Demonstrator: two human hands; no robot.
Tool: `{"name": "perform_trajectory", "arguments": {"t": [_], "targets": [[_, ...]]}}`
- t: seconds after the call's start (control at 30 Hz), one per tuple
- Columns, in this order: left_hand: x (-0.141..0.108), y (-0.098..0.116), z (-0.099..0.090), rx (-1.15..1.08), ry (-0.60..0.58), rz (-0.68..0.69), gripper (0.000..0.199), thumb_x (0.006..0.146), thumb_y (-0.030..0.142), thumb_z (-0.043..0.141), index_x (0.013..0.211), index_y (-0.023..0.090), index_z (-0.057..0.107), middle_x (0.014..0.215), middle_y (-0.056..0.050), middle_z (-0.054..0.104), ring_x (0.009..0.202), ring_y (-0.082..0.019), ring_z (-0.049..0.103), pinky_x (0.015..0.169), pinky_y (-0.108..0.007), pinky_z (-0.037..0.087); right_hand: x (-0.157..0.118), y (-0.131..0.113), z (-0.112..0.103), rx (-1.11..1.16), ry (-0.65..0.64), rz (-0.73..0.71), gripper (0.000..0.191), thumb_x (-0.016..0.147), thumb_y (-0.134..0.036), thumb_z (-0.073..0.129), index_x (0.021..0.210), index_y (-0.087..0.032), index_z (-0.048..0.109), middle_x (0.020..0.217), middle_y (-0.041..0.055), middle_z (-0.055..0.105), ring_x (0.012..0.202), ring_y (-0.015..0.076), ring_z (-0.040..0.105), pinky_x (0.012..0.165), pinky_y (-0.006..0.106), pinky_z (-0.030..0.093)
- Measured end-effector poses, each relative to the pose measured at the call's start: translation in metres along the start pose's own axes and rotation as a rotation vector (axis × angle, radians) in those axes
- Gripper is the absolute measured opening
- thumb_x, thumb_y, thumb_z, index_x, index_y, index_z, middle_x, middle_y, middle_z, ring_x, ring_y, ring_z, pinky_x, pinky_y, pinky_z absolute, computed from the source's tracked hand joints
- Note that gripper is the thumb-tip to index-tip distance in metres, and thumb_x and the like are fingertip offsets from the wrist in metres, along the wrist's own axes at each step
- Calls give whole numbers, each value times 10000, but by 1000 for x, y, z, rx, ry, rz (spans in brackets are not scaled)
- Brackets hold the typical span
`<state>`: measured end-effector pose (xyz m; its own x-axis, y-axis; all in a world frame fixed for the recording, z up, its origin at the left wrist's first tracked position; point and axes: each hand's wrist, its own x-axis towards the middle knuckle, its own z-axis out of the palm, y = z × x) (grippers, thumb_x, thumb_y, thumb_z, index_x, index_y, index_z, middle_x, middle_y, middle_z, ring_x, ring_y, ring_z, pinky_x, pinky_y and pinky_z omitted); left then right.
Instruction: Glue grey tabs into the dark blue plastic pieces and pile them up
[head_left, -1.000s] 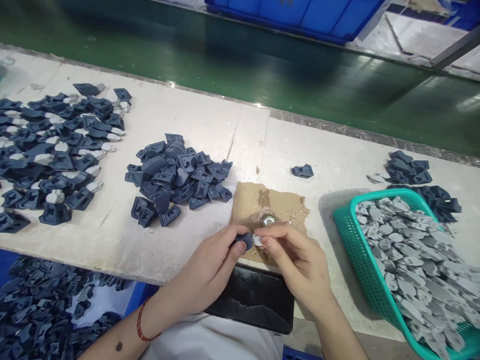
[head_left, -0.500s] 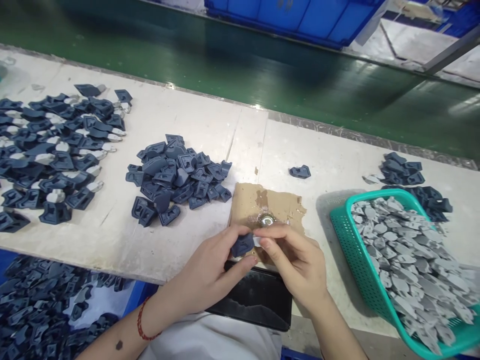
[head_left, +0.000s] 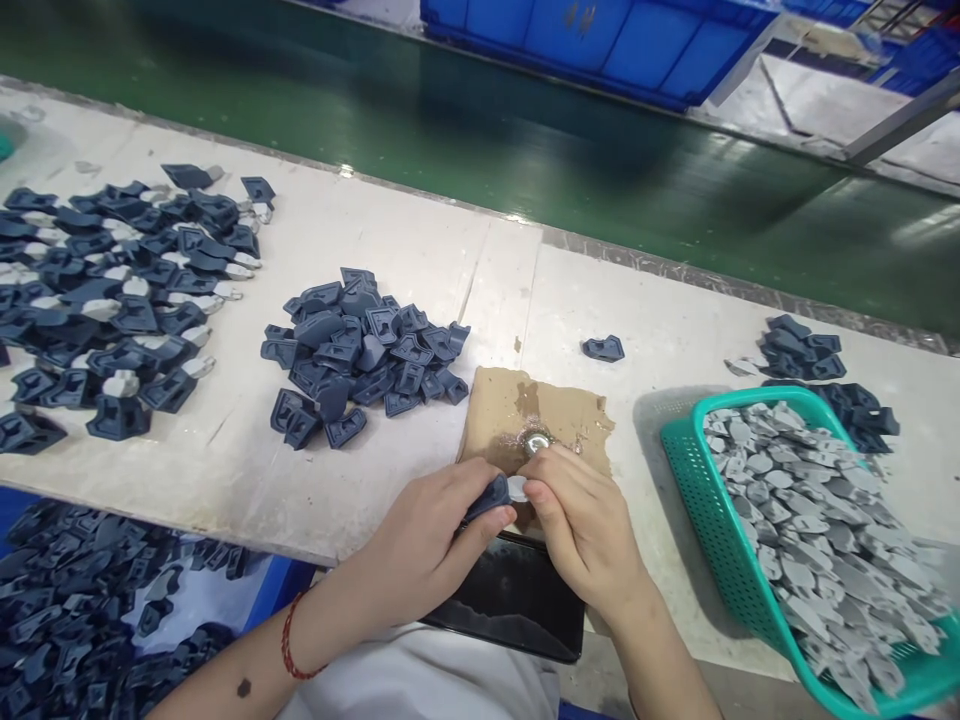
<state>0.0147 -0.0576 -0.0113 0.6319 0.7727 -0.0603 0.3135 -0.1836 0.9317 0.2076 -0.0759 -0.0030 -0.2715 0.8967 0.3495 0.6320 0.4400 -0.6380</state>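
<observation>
My left hand (head_left: 442,535) pinches a dark blue plastic part (head_left: 489,497) between thumb and fingers. Against its right side sits a light grey piece (head_left: 517,488), which my right hand (head_left: 589,520) grips with thumb and curled fingers. The two pieces touch; my fingers hide how far they overlap. Just beyond my hands, a small round metal item (head_left: 536,443) rests on a brown cardboard sheet (head_left: 487,420). A black tablet-like object (head_left: 517,600) lies below my hands.
Loose blue parts (head_left: 360,350) form a pile left of the cardboard. Farther left lie blue parts joined with grey pieces (head_left: 135,270). A green basket (head_left: 720,540) of grey pieces stands at right. One blue part (head_left: 604,348) lies alone. A blue bin (head_left: 262,600) is lower left.
My right fingers have curled further over the grey piece, and the blue part has turned in my left hand. The view has shifted slightly.
</observation>
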Motion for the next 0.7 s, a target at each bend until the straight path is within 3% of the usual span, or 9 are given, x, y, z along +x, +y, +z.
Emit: {"name": "perform_trajectory", "arguments": {"t": [0.5,0.7], "targets": [[1,1,0,10,15,-10,289,1107,376,382,1008,197,586,959,-68,692,870,-227,658,772,-334,487,-2,-2,3,-75,-60,34,322,1102,-224,356,834,-229,533,705,13,579,667,184,550,617,306,429],[2,2,1,-30,67,63,233,1080,339,460,1053,173,622,1050,-99,716,1002,-251,676,849,-333,505,-5,0,0,-131,34,-34,292,1088,-200,395,890,-207,609,722,29,621,674,184,565,632,307,439]]}}
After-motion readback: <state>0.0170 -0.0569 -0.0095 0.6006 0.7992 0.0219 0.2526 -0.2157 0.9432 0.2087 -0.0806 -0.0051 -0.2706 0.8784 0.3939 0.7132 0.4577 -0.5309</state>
